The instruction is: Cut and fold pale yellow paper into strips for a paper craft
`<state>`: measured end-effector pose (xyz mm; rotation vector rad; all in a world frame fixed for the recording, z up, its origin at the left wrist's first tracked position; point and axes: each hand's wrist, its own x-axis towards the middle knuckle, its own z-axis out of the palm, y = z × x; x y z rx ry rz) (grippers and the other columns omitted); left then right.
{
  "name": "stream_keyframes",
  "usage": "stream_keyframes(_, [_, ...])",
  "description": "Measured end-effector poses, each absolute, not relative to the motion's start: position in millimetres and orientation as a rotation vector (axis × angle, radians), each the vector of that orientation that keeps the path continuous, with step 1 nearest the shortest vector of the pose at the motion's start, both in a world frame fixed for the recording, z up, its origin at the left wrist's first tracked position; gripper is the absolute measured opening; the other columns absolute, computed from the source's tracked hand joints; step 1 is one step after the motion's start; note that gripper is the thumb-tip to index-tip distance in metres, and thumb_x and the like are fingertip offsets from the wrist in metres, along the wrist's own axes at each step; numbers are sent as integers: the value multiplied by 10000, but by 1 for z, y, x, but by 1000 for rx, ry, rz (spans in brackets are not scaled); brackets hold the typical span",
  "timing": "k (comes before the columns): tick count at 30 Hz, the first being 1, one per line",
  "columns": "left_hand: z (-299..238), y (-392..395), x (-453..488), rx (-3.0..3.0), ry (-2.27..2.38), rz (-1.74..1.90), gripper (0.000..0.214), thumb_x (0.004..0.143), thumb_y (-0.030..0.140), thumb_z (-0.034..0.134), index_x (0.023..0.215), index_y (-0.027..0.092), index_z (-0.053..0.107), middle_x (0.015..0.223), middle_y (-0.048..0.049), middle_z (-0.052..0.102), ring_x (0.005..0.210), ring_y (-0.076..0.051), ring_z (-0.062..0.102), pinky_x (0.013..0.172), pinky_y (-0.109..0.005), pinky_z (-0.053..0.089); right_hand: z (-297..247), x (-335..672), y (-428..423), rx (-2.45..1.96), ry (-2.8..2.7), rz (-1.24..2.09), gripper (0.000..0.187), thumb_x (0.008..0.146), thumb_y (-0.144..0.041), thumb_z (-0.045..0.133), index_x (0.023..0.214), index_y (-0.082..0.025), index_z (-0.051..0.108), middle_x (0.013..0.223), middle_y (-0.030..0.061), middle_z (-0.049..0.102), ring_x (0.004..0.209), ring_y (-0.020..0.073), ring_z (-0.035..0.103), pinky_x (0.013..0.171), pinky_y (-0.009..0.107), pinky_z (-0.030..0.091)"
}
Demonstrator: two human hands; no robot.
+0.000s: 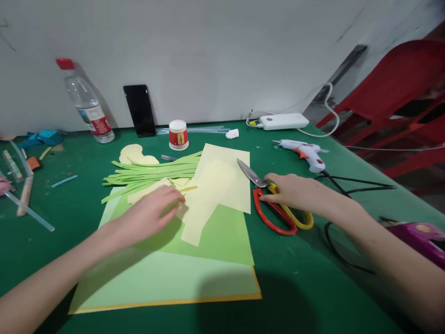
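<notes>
My right hand [290, 189] grips the scissors [274, 218] near the pivot, fingers and thumb around the yellow handle. The blades lie closed, their tip over a pale yellow paper sheet [225, 162]. My left hand [156, 211] hovers above the papers with fingers bent and thumb apart, and I see nothing held in it. A thin yellow strip [188, 189] is right by its fingertips. Below lie a bright green sheet [225, 236] and a stack of light green paper [167, 278] with an orange edge. Green paper strips [156, 172] are bunched behind my left hand.
Along the wall are a water bottle [88, 106], a phone [140, 111], a paper cup [178, 135] and a white power strip [283, 121]. A glue gun [304, 153] with a black cord lies right. Glue sticks [29, 211] lie left. Red chairs [392, 83] stand beyond.
</notes>
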<state>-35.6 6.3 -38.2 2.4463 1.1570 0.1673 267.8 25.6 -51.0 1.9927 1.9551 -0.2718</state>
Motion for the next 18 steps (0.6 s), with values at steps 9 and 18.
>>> stream_keyframes(9, [-58, -27, -9, 2717, 1039, 33, 340, 895, 266, 361, 1212, 170, 441, 1325, -110, 429, 1215, -272, 363, 976, -463, 349, -48, 261, 22, 2005, 1980, -350, 359, 792, -319, 419, 1074, -102, 463, 744, 103, 605, 578, 195, 571, 478, 255, 312])
stream_keyframes(18, [-68, -18, -14, 2767, 1092, -107, 411, 932, 293, 248, 1321, 204, 347, 1428, -55, 297, 1303, -221, 258, 1036, -435, 304, -52, 256, 21, 2174, 1864, -262, 264, 855, -182, 352, 1025, -21, 474, 784, 186, 628, 746, 258, 627, 529, 278, 350])
